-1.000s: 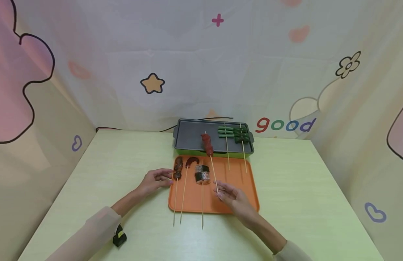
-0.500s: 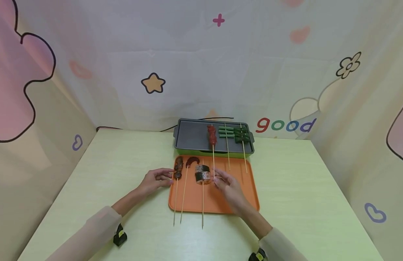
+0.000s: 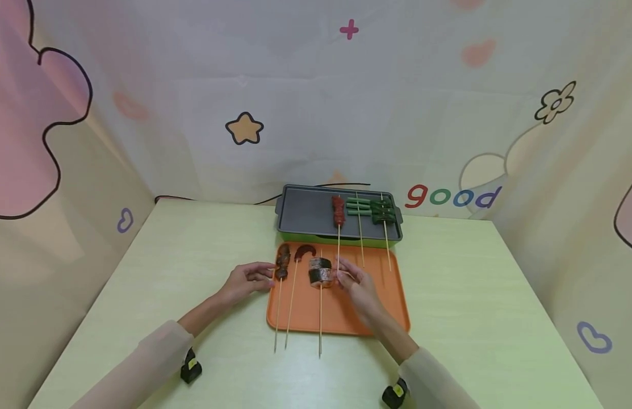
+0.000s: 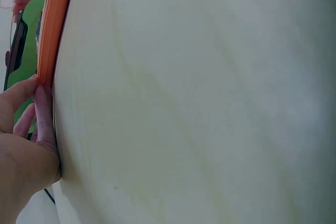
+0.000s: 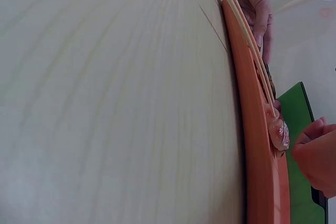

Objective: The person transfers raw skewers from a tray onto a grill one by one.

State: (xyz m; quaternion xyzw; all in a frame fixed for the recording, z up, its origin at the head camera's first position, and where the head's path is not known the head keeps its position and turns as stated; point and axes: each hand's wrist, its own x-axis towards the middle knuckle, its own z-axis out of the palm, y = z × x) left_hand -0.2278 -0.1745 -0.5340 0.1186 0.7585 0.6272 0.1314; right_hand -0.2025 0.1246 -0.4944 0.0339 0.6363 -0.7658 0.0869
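— Gripping what on the right?
— Pinching the bare stick of the red meat skewer (image 3: 338, 211) in the right hand (image 3: 360, 291). Lying meat end on the gray griddle plate (image 3: 305, 207), just left of the green vegetable skewers (image 3: 371, 209).
— And with the left hand (image 3: 244, 282)?
— Pinching the orange tray (image 3: 300, 319) by its left rim, beside the dark meat skewer (image 3: 282, 262).

Place: curtained-off tabletop booth, I'd say; home or studio, I can't tell.
Fabric backdrop (image 3: 305, 96): creased, on three sides, printed star (image 3: 245, 128), flower (image 3: 556, 104), "good" lettering (image 3: 452, 196).
Table (image 3: 203, 233): pale yellow-green, fabric close along back and sides.
Griddle (image 3: 305, 211), tray (image 3: 341, 322): kitchen-type gear, food skewers (image 3: 338, 211) on both.
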